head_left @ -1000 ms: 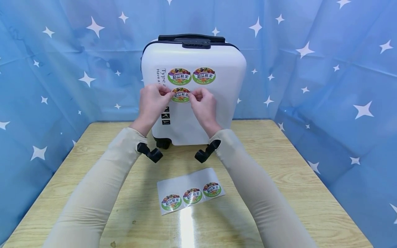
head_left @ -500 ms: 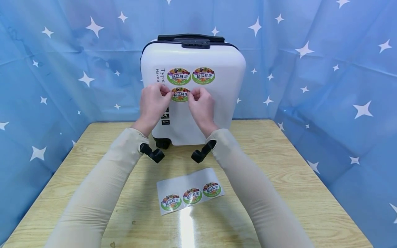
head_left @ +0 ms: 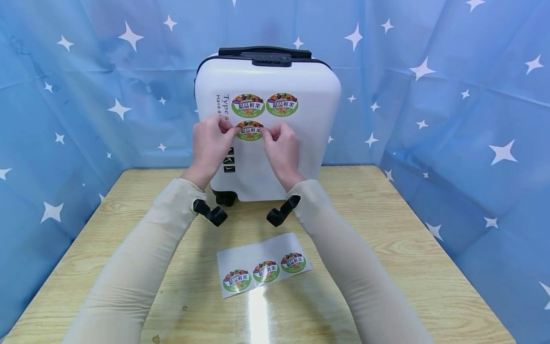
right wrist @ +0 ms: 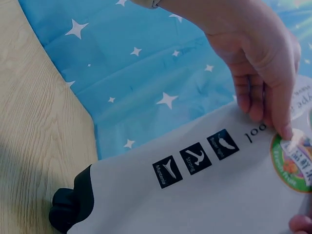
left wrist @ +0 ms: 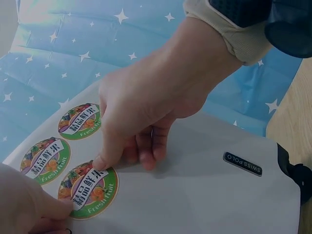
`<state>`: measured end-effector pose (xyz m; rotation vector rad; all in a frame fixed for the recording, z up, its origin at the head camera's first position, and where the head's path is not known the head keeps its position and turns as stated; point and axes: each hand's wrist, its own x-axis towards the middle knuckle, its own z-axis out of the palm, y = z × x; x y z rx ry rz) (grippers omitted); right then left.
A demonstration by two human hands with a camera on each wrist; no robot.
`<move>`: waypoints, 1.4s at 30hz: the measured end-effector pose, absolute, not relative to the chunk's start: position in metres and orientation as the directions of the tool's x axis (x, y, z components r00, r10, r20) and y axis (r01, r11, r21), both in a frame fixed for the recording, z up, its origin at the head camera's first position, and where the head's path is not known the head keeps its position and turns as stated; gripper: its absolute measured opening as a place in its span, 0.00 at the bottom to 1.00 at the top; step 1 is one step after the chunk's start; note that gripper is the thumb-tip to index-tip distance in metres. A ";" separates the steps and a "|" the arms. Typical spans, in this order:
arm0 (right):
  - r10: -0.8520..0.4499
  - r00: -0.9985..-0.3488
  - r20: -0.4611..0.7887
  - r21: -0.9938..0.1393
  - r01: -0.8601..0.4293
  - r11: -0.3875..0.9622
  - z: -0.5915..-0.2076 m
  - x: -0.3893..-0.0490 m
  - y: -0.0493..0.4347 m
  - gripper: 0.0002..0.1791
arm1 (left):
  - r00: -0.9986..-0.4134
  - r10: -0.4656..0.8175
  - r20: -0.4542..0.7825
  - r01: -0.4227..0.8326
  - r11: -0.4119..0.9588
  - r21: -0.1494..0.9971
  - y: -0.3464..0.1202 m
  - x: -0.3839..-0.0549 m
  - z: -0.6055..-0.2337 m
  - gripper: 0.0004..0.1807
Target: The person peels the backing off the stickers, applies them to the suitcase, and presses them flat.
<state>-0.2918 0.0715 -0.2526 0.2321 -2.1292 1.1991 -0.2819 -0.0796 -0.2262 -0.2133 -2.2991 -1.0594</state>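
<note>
Pinching by thumb and fingers is done by the left hand [head_left: 210,145] and right hand [head_left: 283,149] on the oval Fresh Fruit sticker [head_left: 250,131], positioned at the white hard-shell suitcase's [head_left: 253,167] front.

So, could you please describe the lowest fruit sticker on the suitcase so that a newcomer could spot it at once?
Find the white suitcase standing towards the back of the wooden table. On its front, in the head view, is a side-by-side pair of oval stickers. Directly beneath the left one is the lower sticker, the only fruit sticker alone in its row.
</note>
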 end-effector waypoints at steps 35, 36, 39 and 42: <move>0.104 -0.825 0.555 -0.689 -0.386 0.614 -0.241 -0.293 0.067 0.30 | -0.837 -0.097 0.539 0.335 0.689 0.643 -0.081 -0.281 -0.224 0.22; 0.102 -0.825 0.556 -0.685 -0.385 0.618 -0.242 -0.293 0.066 0.30 | -0.838 -0.098 0.536 0.331 0.691 0.643 -0.081 -0.282 -0.224 0.22; 0.095 -0.826 0.556 -0.683 -0.389 0.619 -0.245 -0.293 0.065 0.30 | -0.844 -0.097 0.527 0.322 0.695 0.643 -0.080 -0.282 -0.224 0.24; 0.095 -0.832 0.546 -0.694 -0.386 0.607 -0.249 -0.294 0.065 0.28 | -0.849 -0.090 0.521 0.321 0.695 0.643 -0.080 -0.283 -0.226 0.25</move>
